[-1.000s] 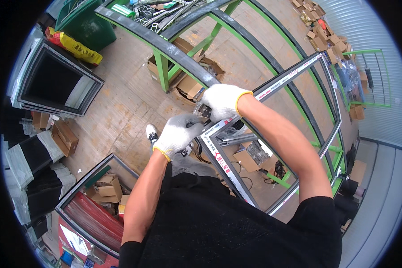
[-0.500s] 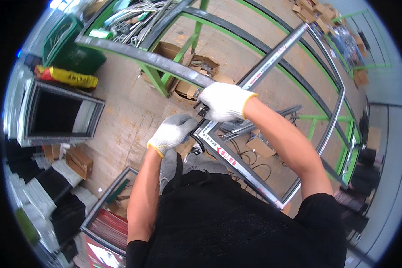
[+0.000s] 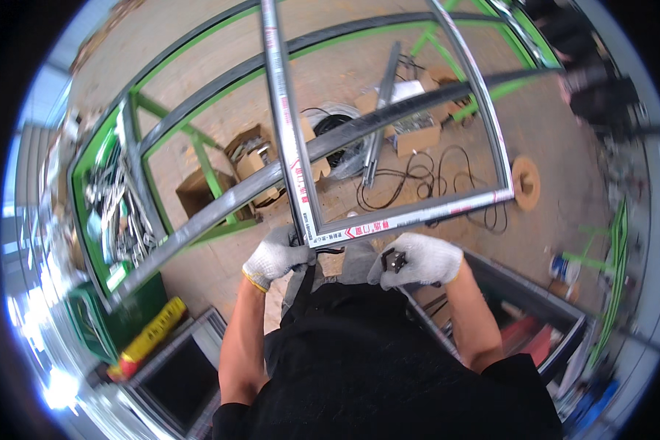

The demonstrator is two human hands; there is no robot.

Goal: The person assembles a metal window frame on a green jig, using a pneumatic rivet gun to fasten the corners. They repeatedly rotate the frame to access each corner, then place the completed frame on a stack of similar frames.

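Note:
A rectangular window frame (image 3: 411, 218), grey with a printed white protective film, lies across the padded bars in front of me. My left hand (image 3: 277, 257), in a white knit glove with a yellow cuff, is closed at the frame's near left corner. A short black strip (image 3: 331, 251) shows just below that corner, beside the fingertips. My right hand (image 3: 425, 259), gloved alike, is apart from the frame, below its near edge. Its curled fingers hold a small black metal tool (image 3: 394, 260); the exact kind is unclear.
The green rack (image 3: 205, 158) has dark padded bars. Beneath it are open cardboard boxes (image 3: 249, 150), black cables (image 3: 396, 198) and long grey profiles (image 3: 380, 117). A green bin (image 3: 154, 301) stands left. Another dark frame (image 3: 557, 301) sits close at the right, near an orange-brown spool (image 3: 525, 183).
The view has turned, so the window frame now lies straight ahead. My right hand has moved off the corner to the right with the black tool; my left hand stays at the corner.

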